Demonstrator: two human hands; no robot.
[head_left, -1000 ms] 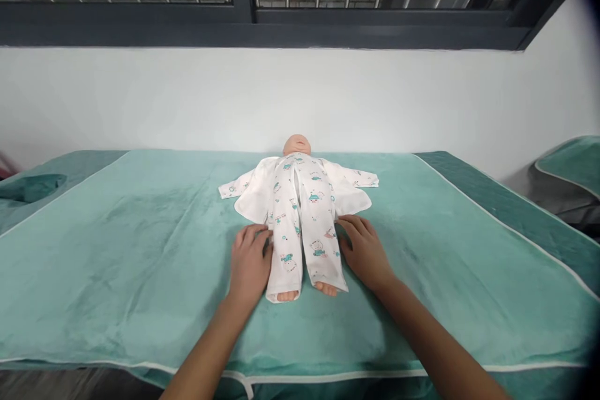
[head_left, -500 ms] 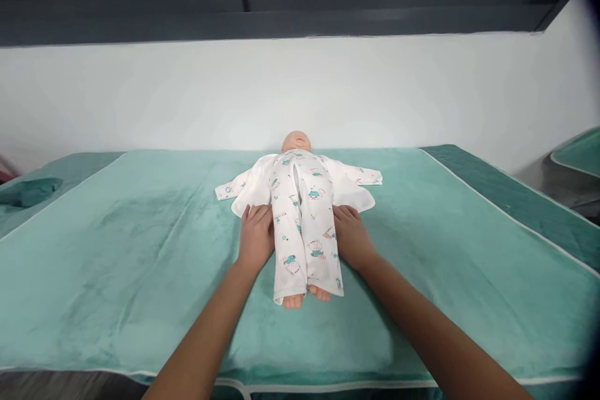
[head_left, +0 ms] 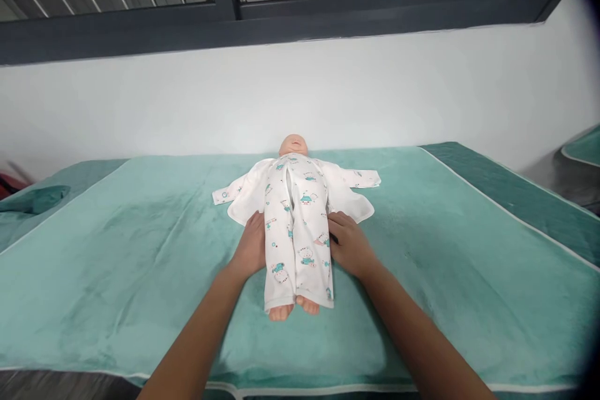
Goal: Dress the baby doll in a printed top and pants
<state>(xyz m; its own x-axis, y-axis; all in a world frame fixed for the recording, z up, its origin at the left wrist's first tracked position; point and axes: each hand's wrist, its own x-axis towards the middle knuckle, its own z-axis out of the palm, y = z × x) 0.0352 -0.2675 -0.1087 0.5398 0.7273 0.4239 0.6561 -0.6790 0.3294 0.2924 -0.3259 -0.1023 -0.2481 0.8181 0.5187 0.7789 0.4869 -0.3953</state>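
Observation:
A baby doll (head_left: 294, 144) lies on its back, head toward the wall and bare feet toward me. It wears a white printed jacket (head_left: 359, 178), open with its sleeves spread out, and white printed trousers (head_left: 304, 237) reaching up high on its chest. My left hand (head_left: 252, 244) is closed at the left edge of the trousers near the hip, its fingertips partly hidden by the cloth. On the opposite side my right hand (head_left: 349, 242) has its fingers curled on the trousers' edge, just below the jacket hem.
A light green padded cover (head_left: 140, 250) spreads under the doll, with darker green side borders (head_left: 510, 200). Behind it rises a white wall (head_left: 187, 100) below a dark-framed barred window (head_left: 300, 12). Another green piece (head_left: 584, 147) juts in at the right.
The doll's legs have shifted slightly left and toward me. My right hand's fingers have curled in more on the trousers. The view has tilted a little.

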